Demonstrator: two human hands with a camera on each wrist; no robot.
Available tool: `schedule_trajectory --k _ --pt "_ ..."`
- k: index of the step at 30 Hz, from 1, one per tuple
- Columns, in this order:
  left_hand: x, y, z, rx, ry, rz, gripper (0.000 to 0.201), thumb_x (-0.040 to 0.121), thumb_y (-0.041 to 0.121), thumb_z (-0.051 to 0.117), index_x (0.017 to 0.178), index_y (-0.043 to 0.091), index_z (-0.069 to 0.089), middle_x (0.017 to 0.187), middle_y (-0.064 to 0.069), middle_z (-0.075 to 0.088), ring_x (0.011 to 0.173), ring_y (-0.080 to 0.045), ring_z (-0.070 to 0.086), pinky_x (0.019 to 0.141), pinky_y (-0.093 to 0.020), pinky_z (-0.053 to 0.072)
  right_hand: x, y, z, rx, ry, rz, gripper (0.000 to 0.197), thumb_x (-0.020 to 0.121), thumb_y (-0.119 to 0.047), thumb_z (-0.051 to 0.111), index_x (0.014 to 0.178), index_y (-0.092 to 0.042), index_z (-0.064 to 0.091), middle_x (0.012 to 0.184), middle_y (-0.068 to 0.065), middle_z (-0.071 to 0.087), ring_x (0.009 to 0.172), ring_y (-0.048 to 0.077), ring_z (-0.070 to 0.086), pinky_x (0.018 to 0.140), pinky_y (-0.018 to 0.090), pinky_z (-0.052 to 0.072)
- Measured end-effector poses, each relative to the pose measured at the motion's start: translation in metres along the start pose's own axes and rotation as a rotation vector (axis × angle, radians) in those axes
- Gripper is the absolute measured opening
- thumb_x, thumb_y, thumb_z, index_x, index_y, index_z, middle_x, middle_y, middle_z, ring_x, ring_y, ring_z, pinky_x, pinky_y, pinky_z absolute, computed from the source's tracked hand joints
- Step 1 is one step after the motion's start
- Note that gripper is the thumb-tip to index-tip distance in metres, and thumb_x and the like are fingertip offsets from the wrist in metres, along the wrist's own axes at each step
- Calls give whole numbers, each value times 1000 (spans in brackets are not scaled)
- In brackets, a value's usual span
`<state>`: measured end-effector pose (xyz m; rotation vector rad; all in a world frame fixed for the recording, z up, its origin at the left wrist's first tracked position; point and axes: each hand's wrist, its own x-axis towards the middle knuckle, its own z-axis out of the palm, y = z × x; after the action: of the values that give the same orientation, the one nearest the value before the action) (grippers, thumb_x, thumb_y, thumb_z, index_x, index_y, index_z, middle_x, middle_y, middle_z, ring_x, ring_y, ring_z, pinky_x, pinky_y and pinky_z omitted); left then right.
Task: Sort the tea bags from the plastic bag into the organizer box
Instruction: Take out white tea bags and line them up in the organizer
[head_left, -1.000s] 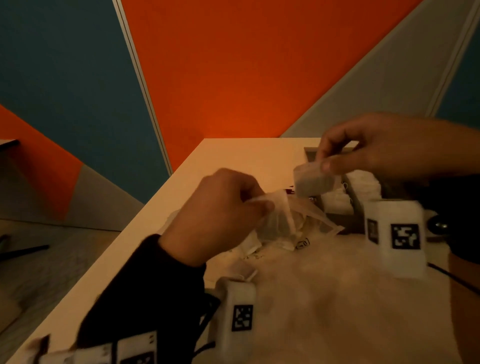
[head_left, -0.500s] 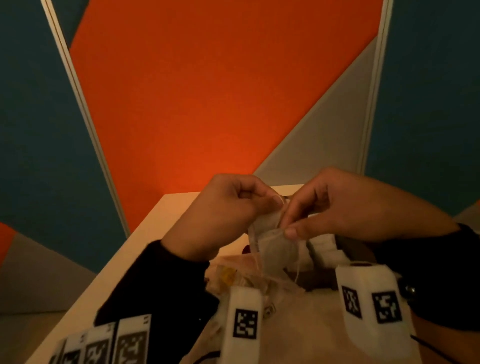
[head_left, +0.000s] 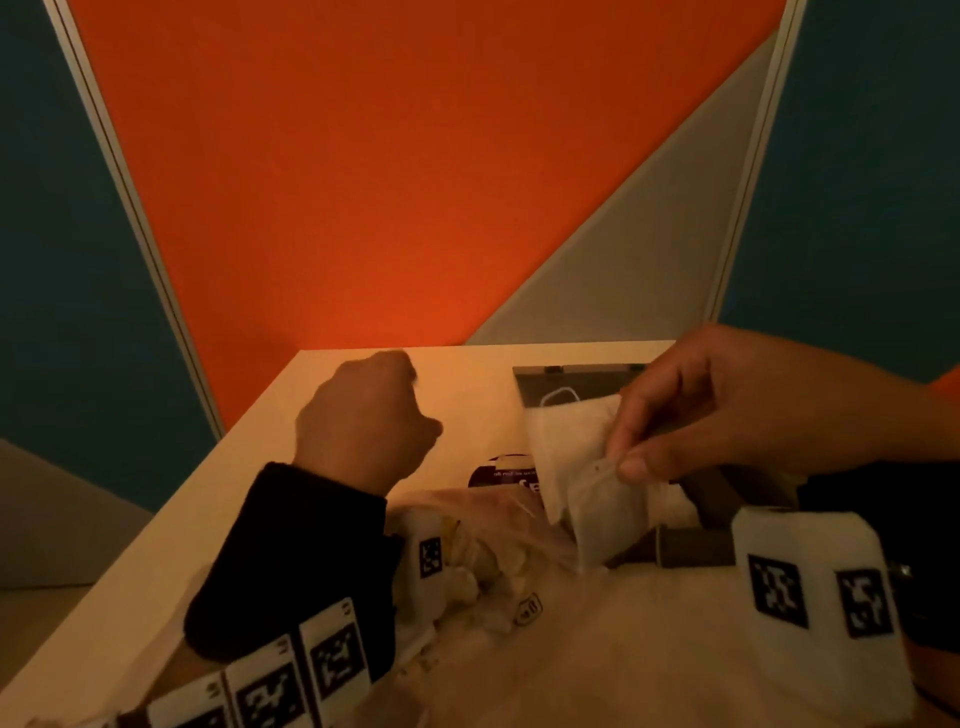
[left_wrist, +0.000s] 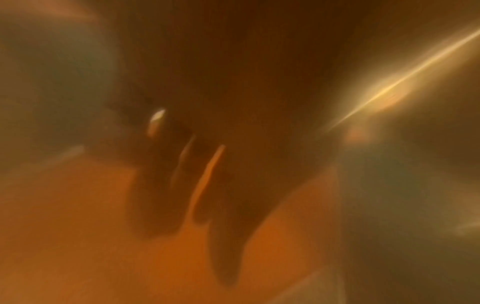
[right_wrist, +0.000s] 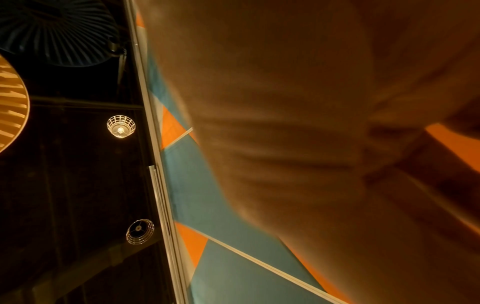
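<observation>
I have two tea bags (head_left: 582, 467) pinched in my right hand (head_left: 727, 405), thumb and fingertips on their upper right corner, bags dangling long-axis down above the organizer box (head_left: 691, 551), which sits directly beneath and behind. My left hand (head_left: 363, 421) hovers apart to the left over the table (head_left: 156, 551), fingers curled, apparently empty; the plastic bag (head_left: 483, 530) lies between us.

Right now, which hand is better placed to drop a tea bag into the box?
Right. The right hand already pinches tea bags directly over the box. The left hand is a fist, seemingly empty, off beside the plastic bag.
</observation>
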<state>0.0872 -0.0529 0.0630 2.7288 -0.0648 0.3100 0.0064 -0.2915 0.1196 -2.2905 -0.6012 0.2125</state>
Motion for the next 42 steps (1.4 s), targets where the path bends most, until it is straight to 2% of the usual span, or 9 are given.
schedule_trajectory --k 3,6,9,14,19,28,32,37,42 --pt "-10 7 -12 -280 143 84 23 85 33 70 101 18 63 95 -2 70 83 -21 66 70 -35 54 5 6 -2 20 88 50 11 70 -28 76 80 -24 80 85 -6 77 82 9 72 86 35 52" --pt "-37 33 -29 -779 -230 61 41 89 48 58 81 10 72 79 -7 74 66 -20 69 58 -32 48 8 10 -2 70 158 71 14 68 -24 76 81 -19 79 84 -2 77 82 14 72 76 24 54" --pt "-50 46 -26 -861 -480 135 50 86 54 55 87 9 77 87 -8 75 78 -26 71 63 -37 52 8 11 -2 132 200 62 18 67 -21 76 83 -12 79 83 8 77 85 26 70 72 21 54" --pt "-51 51 -15 -1009 -355 196 31 95 26 58 87 0 74 92 -23 70 78 -32 68 67 -43 57 6 8 0 77 201 97 9 76 -21 76 84 -19 78 81 -2 76 75 10 69 76 27 55" --pt "-49 49 -12 -983 -320 189 29 93 22 58 77 8 78 83 -8 75 82 -25 71 69 -45 59 5 8 -2 30 267 136 4 81 -26 74 84 -24 77 75 -10 74 63 -3 63 70 26 51" --pt "-53 54 -9 -1089 -362 244 39 90 39 55 91 7 76 89 -11 75 80 -30 72 64 -46 59 16 14 1 139 375 172 7 81 -26 74 85 -21 77 70 -7 73 59 0 62 58 19 45" --pt "-49 52 0 -1078 -225 254 17 90 17 64 89 4 75 84 -19 72 73 -30 70 58 -44 61 18 13 4 249 347 134 10 80 -12 75 89 -12 75 67 -2 72 56 3 63 50 13 46" --pt "-43 47 -4 -1125 -155 213 15 89 13 65 84 2 74 80 -20 70 67 -24 66 53 -42 60 19 14 5 159 220 140 18 75 -17 79 93 -15 74 86 8 76 84 28 69 82 46 52" --pt "-36 38 -9 -1118 -169 149 15 88 14 66 83 2 73 94 -25 67 82 -37 66 56 -42 60 12 16 -1 62 299 147 9 79 -26 73 82 -19 78 78 -1 76 79 14 69 89 44 52"
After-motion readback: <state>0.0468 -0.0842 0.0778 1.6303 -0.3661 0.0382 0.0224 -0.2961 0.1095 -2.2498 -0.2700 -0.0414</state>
